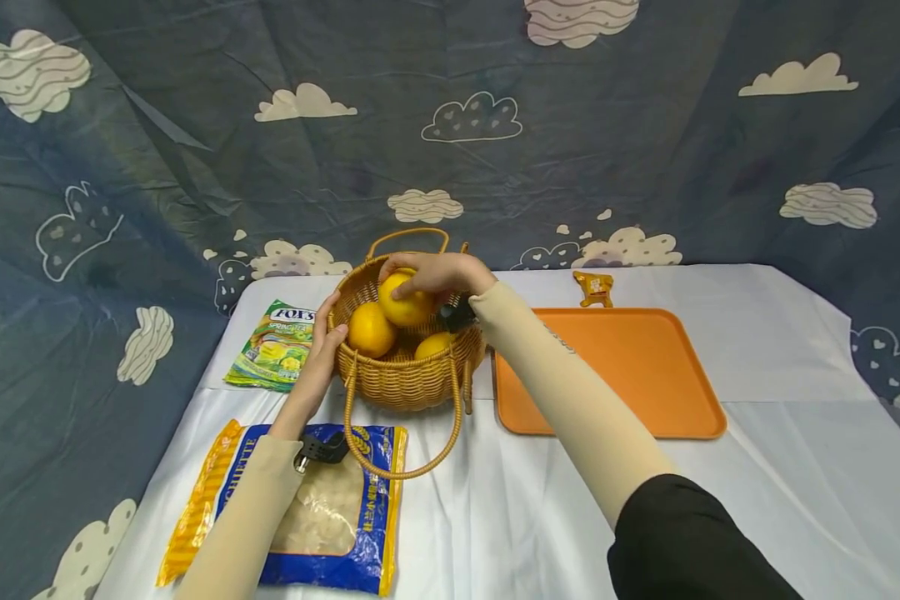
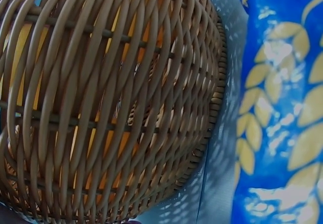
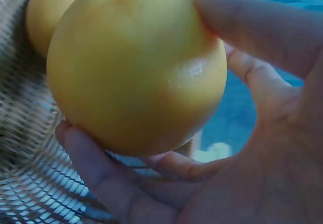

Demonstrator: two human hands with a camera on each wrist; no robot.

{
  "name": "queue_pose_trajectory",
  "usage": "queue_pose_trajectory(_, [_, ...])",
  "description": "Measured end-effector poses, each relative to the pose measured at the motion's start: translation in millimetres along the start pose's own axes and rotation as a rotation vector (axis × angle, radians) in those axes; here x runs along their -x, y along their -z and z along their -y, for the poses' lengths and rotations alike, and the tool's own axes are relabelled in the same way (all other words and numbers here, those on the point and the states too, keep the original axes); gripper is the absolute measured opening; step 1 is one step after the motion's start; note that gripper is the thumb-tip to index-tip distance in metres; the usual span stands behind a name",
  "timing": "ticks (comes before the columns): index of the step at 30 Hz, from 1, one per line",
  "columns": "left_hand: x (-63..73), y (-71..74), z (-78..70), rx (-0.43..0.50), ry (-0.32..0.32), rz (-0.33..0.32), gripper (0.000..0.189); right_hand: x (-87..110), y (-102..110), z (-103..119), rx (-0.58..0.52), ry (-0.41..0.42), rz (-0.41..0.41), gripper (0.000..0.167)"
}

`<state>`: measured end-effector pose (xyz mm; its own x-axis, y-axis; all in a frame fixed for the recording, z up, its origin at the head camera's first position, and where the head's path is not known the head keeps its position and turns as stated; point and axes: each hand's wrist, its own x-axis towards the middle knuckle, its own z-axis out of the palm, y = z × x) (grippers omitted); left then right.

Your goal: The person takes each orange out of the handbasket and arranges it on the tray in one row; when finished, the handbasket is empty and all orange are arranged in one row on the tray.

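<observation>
A wicker basket [image 1: 401,385] with two loop handles stands on the table, its front handle hanging down. My left hand [image 1: 311,367] holds its left rim, thumb over the edge; the left wrist view shows mostly the woven side [image 2: 111,98]. Inside the basket, my right hand [image 1: 446,279] grips a round yellow orange [image 3: 136,72], fingers and thumb spread around it. Another orange [image 1: 371,330] lies to its left, and a third [image 1: 435,345] sits lower, partly hidden by the wall and the right wrist.
An orange tray [image 1: 622,375] lies right of the basket, with a small golden packet [image 1: 594,288] behind it. A green candy bag [image 1: 276,350] is at left. A blue-and-yellow food bag [image 1: 322,517] lies in front, under the left forearm.
</observation>
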<state>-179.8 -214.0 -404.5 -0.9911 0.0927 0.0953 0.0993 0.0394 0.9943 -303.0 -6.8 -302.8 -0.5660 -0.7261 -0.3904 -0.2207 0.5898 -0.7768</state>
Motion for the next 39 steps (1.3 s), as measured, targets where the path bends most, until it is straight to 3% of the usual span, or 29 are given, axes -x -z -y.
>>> queue_pose_trajectory(5, [-6.6, 5.7, 16.5, -0.021, -0.01, -0.008, 0.059, 22.0, 11.7, -3.1, -0.036, 0.095, -0.007, 0.045])
queue_pose_trajectory(15, [-5.1, 3.4, 17.8, -0.01, -0.027, 0.0, 0.06, 76.3, 30.6, -37.5, -0.125, 0.171, -0.144, 0.046])
queue_pose_trajectory(21, [-5.9, 2.8, 17.2, -0.009, -0.019, 0.01, 0.061, 109.8, 34.1, -72.3, -0.194, 0.15, -0.248, 0.049])
queue_pose_trajectory(28, [-5.6, 7.9, 15.4, -0.073, 0.027, 0.009, 0.06, 138.0, 25.0, -117.8, -0.237, 0.089, -0.322, 0.053])
queue_pose_trajectory(33, [-4.2, 10.9, 7.5, -0.107, 0.058, 0.014, 0.06, 147.3, 12.8, -145.0, -0.263, 0.032, -0.344, 0.06])
queue_pose_trajectory(39, [4.6, 3.1, -17.1, -0.131, 0.073, 0.026, 0.061, 146.4, -5.2, -173.0, -0.262, -0.028, -0.35, 0.059])
